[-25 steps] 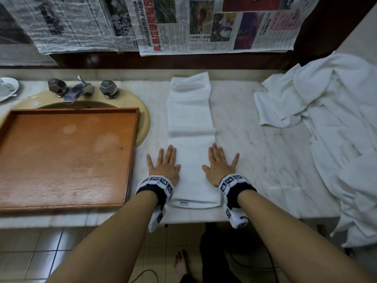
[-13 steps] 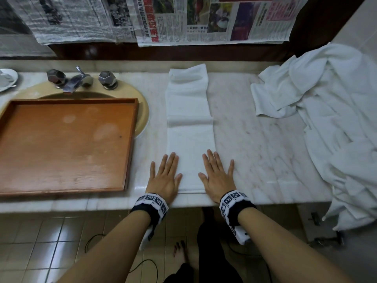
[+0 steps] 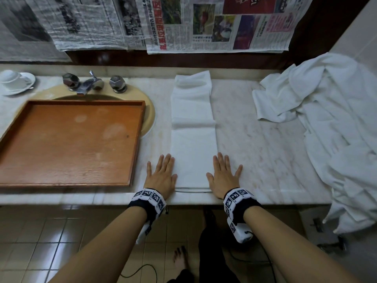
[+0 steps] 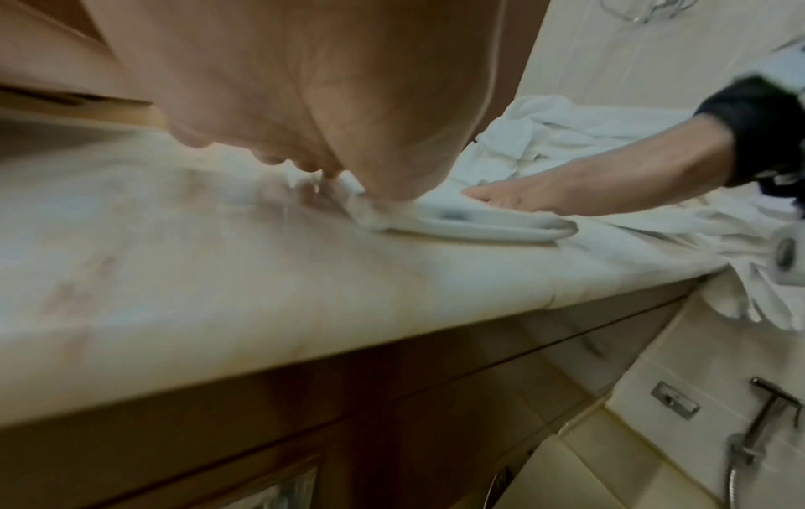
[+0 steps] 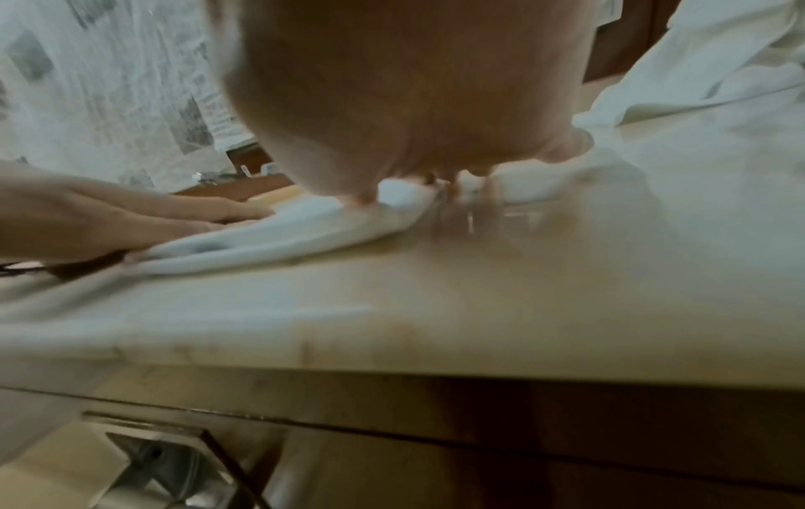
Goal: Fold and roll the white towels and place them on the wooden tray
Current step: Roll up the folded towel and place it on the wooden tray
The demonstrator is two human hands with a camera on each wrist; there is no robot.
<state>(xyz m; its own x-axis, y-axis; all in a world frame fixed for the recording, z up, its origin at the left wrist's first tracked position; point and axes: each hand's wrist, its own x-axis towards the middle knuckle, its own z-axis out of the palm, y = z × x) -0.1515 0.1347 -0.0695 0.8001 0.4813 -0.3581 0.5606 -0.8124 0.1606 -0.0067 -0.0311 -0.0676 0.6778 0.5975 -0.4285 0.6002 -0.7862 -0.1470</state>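
A long white towel (image 3: pixel 192 129), folded into a narrow strip, lies on the marble counter from the back wall to the front edge. My left hand (image 3: pixel 162 174) lies flat on its near left edge, fingers straight. My right hand (image 3: pixel 223 174) lies flat on its near right edge, fingers spread. The towel's near end (image 4: pixel 470 224) shows layered between the hands in the left wrist view, and its fold (image 5: pixel 270 241) appears in the right wrist view. The wooden tray (image 3: pixel 69 144) sits to the left, over the sink, with nothing on it.
A heap of loose white towels (image 3: pixel 334 129) covers the counter's right end and hangs over its edge. A faucet (image 3: pixel 89 83) and a cup on a saucer (image 3: pixel 16 81) stand at the back left. Newspaper sheets (image 3: pixel 204 23) hang on the back wall.
The towel's near end no longer hangs over the counter's front edge; it now lies on the counter. Both hands have slid toward the front edge, still flat on the towel's sides.
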